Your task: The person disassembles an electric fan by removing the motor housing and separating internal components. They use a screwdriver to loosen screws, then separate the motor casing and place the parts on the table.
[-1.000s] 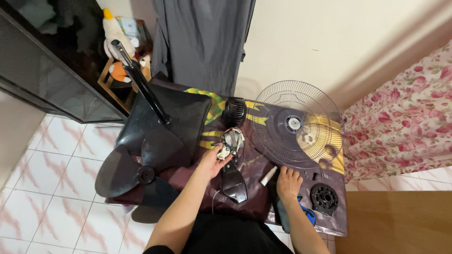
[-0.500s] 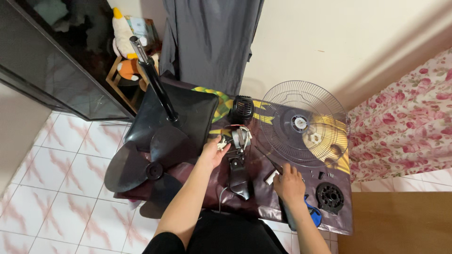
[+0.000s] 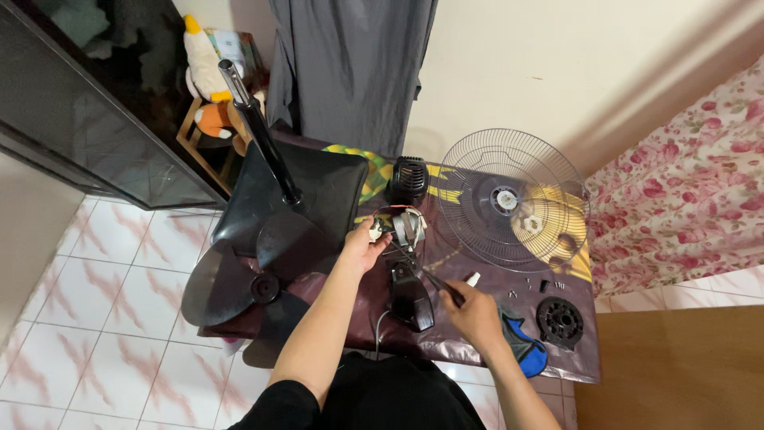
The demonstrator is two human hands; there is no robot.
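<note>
My left hand grips the side of a fan motor with exposed windings and wires, sitting on a dark printed mat. My right hand holds a screwdriver whose thin shaft angles up-left toward the motor. The black neck housing of the fan lies just below the motor, between my two hands. A small white tube rests on the mat beside my right hand.
A black fan base with its pole and a black fan blade lie at left. A wire fan guard sits at right, a black motor cover behind the motor, a round black ring and small screws at the right.
My right hand lifted off the mat near the white tube, picked up the screwdriver and moved left, pointing it at the motor. My left hand stayed on the motor.
</note>
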